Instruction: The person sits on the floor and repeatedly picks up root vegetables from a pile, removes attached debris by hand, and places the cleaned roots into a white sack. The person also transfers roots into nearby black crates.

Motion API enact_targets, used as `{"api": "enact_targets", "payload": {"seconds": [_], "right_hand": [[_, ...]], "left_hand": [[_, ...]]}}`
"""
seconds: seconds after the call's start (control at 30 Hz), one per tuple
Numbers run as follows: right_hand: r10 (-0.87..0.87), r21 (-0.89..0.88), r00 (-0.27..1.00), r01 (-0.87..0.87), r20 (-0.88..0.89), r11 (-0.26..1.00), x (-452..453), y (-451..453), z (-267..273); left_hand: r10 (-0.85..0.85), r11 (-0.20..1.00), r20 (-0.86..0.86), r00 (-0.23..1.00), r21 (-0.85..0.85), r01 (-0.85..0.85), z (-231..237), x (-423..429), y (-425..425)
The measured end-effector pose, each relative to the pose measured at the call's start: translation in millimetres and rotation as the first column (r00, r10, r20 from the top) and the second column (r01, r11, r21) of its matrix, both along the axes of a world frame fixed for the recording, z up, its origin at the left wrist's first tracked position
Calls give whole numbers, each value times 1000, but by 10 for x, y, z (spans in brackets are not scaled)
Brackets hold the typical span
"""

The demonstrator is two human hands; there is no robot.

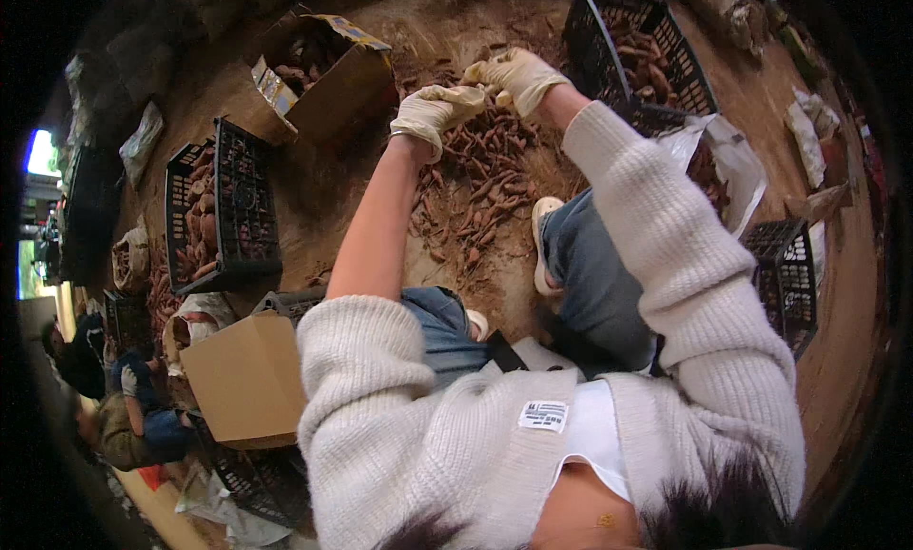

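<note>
My left hand [439,115], in a pale thin glove, reaches forward over a heap of small reddish-brown sweet potatoes [492,164] on the floor. Close beside it, nearly touching, is my right hand [517,79] in a matching glove. The fingers of both hands are bent and pinched together where they meet. Something small may be between them, but it is too hidden and small to tell. The heap spreads below both hands, reaching down towards my shoes.
A cardboard box [349,93] and a black crate [246,214] of roots stand left. Another filled black crate [606,57], a white plastic bag [745,172] and a black crate [777,279] stand right. A closed carton [246,379] is lower left, near another seated person [135,414].
</note>
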State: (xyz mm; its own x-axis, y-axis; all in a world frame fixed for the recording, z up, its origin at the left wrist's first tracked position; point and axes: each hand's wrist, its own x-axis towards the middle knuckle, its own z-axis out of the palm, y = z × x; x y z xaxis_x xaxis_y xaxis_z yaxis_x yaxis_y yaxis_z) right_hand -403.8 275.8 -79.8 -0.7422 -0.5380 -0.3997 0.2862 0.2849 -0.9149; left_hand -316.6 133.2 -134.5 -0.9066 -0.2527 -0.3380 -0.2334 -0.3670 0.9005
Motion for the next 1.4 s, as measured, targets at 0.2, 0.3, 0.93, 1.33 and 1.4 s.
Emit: {"api": "enact_targets", "payload": {"seconds": [0.2, 0.3, 0.93, 1.33, 1.4], "right_hand": [[100, -179, 993, -88, 59, 980, 326, -104, 124], [187, -263, 982, -172, 31, 949, 417, -179, 142], [392, 126, 912, -378, -122, 917, 283, -442, -276], [649, 653, 599, -258, -469, 712, 280, -290, -344], [645, 651, 595, -250, -480, 716, 308, -323, -313]], "left_hand": [[199, 937, -49, 979, -282, -205, 299, 452, 41], [339, 941, -175, 924, 63, -333, 283, 544, -22], [-299, 291, 215, 930, -907, 303, 126, 673, -415], [-75, 837, -49, 996, -547, 36, -52, 342, -293], [-57, 783, -86, 995, -621, -9, -43, 351, -290]]}}
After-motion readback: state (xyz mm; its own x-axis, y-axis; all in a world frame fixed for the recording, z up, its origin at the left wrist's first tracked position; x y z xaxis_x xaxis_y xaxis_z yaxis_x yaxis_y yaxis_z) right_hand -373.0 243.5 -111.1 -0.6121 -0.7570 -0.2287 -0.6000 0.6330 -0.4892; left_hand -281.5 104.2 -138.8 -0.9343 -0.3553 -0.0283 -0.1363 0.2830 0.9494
